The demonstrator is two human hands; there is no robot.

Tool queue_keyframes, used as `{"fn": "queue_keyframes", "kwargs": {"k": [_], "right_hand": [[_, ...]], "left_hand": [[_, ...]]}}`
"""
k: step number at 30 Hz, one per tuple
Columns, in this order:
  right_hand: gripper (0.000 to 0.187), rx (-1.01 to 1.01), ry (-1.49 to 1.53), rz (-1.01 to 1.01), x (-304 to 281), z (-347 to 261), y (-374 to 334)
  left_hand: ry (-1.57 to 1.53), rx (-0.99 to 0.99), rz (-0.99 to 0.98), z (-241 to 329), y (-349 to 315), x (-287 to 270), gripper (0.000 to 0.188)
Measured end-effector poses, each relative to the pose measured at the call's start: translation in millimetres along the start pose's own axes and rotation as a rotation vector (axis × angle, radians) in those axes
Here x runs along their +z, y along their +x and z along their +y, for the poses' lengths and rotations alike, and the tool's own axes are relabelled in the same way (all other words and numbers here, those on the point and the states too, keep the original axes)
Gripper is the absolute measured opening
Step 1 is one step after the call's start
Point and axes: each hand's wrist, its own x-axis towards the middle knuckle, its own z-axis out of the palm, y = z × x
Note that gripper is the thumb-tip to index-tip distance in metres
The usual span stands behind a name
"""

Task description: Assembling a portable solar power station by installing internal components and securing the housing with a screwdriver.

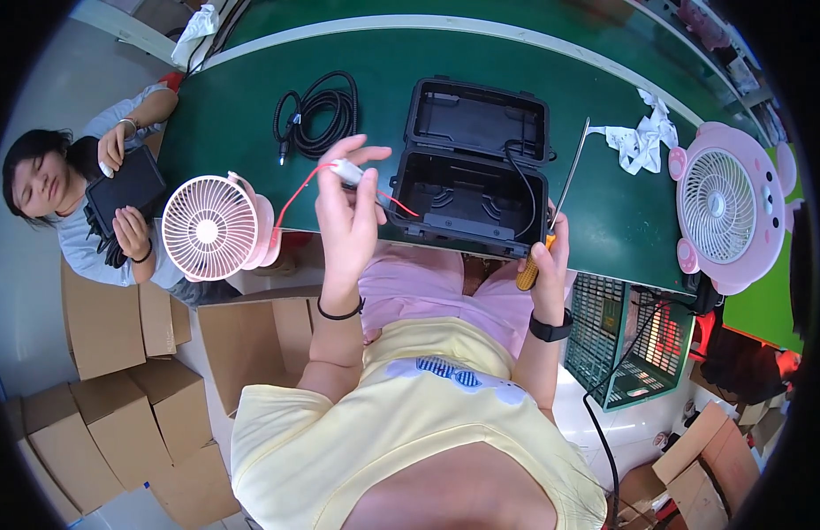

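A green table fills the upper half of the frame, curving from upper left to the right edge. On it, at upper center, lies 1 open black case, its lid tipped back and a thin black wire trailing over its front wall. There are 2 pink fans: 1 large one at the right edge and 1 smaller one at the left, hanging over the table's near edge. 1 coiled black cable sits left of the case, and 1 crumpled white cloth to its right.

The left hand, just left of the case, pinches 1 small white connector with red wires between thumb and fingers. The right hand, at the case's lower right corner, is closed around the yellow handle of 1 screwdriver, whose long shaft points up past the case's right side.
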Motion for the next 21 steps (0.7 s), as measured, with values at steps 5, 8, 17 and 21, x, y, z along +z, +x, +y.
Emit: {"fn": "queue_keyframes", "kwargs": {"k": [5,8,17,21], "right_hand": [[0.067,-0.013,0.024,-0.009,-3,5,0],[0.07,-0.013,0.004,0.017,0,4,1],[0.083,0.03,-0.031,0.053,-2,-2,-7],[0.074,-0.016,0.004,0.077,2,0,-7]], "left_hand": [[0.715,0.246,-0.118,-5,1,1,0.049],[0.875,0.247,-0.135,5,1,2,0.064],[0.621,0.283,-0.29,19,6,4,0.05],[0.612,0.269,-0.259,20,4,8,0.027]]}}
